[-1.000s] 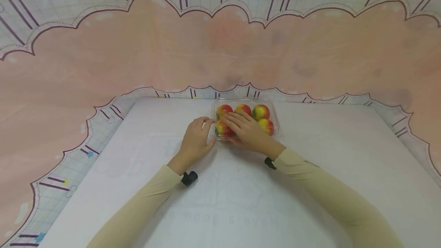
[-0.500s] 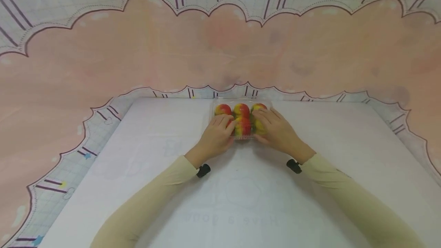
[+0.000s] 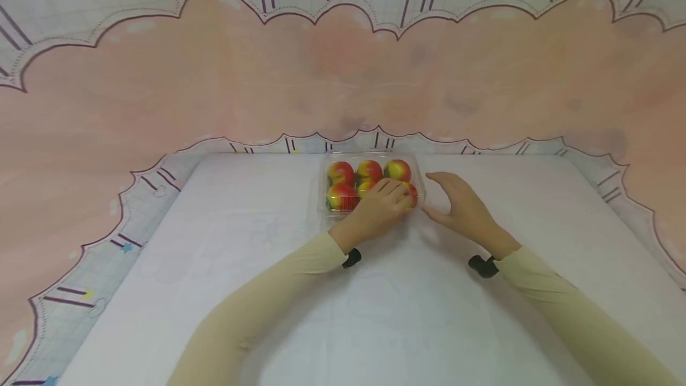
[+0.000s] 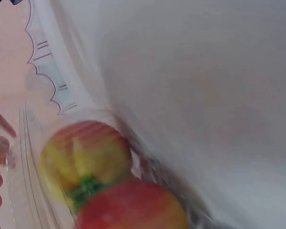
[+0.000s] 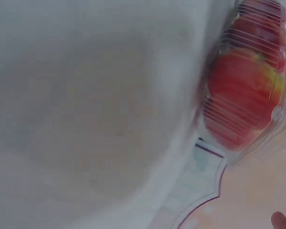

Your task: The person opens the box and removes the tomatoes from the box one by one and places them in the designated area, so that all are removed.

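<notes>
A clear plastic clamshell box (image 3: 324,195) stands near the far side of the table, its lid down. Inside sit several red-and-yellow fruits that look like apples (image 3: 340,173), in two rows. My left hand (image 3: 379,207) lies over the front right part of the lid, covering some of the fruit, with its fingers slightly bent. Just off the box's right side is my right hand (image 3: 465,210), thumb and fingers spread apart and holding nothing. Up close, the left wrist view shows fruit (image 4: 88,157) with a green spot; the right wrist view shows fruit (image 5: 243,95) behind the ribbed clear wall.
A white cloth (image 3: 257,195) covers the table. Behind it hangs a peach-coloured printed backdrop (image 3: 257,76) with scalloped edges, which also runs down the left and right sides. A small black wrist camera (image 3: 484,266) sits under the right cuff.
My left hand has moved right, from the box's left side across onto the right part of its lid. My right hand has moved off the lid to beside its right edge.
</notes>
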Motion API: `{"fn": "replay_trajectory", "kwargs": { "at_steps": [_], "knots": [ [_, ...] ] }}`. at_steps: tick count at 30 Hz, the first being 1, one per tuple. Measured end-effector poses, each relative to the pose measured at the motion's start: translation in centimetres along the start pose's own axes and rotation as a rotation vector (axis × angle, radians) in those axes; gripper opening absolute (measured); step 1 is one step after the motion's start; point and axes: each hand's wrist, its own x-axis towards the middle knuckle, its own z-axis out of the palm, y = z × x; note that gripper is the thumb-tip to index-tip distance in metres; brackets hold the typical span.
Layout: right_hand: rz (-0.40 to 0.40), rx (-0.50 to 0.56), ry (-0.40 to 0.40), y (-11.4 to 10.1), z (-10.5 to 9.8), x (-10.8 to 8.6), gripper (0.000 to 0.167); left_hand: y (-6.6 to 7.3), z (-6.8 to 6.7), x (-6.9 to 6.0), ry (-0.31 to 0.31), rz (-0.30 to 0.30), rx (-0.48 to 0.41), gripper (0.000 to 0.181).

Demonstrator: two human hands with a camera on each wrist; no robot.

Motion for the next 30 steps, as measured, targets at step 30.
{"fn": "replay_trajectory", "kwargs": {
  "at_steps": [30],
  "knots": [
    [0.687, 0.9, -0.457, 1.5, 1.2, -1.5, 0.052, 1.3, 0.7, 1.0, -0.149, 0.072, 0.052, 0.018]
  ]
}}
